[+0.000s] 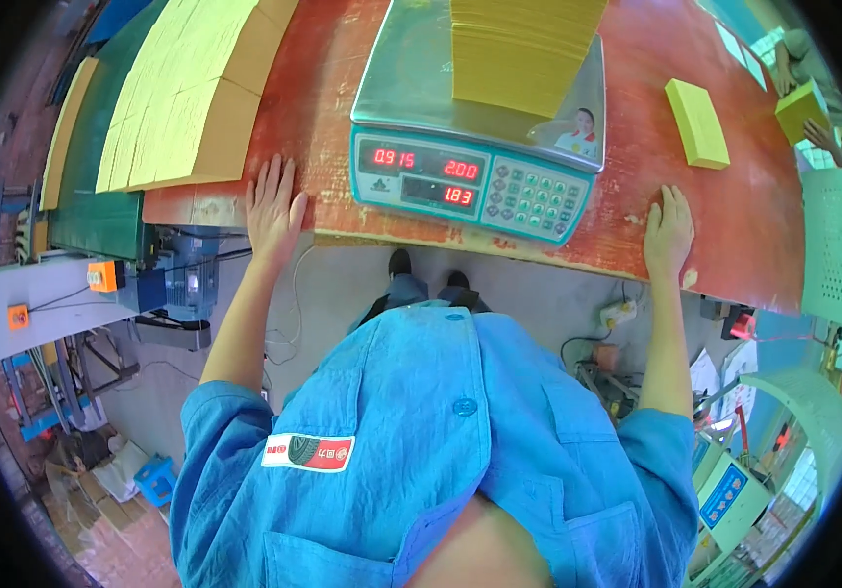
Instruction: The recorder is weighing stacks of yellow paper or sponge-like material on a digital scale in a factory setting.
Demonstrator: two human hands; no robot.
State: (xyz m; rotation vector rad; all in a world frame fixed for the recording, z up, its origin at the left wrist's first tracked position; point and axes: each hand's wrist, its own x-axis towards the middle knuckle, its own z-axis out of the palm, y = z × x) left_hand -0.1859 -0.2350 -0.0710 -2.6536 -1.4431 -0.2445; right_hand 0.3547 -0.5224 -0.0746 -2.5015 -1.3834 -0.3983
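Observation:
My left hand point(275, 208) lies flat on the front edge of the red tabletop point(318, 118), fingers stretched out and holding nothing. It rests beside the long rows of yellow paper-like blocks point(191, 108). On the right, my right hand point(670, 231) lies on the same edge with its fingers extended, empty. Between my hands stands a teal digital weighing scale point(421, 176) with a lit red display. Its metal pan point(396, 78) bears a tall yellow stack point(524, 54), cut off by the picture's top. A single yellow block point(697, 123) lies on the table beyond my right hand.
At the far right another person's hand point(821, 140) holds a yellow block point(801, 110). A green conveyor-like surface point(98, 211) adjoins the table on the left, carrying a yellow strip of blocks point(68, 132). A perforated pale-green panel point(831, 245) stands by the table's right end.

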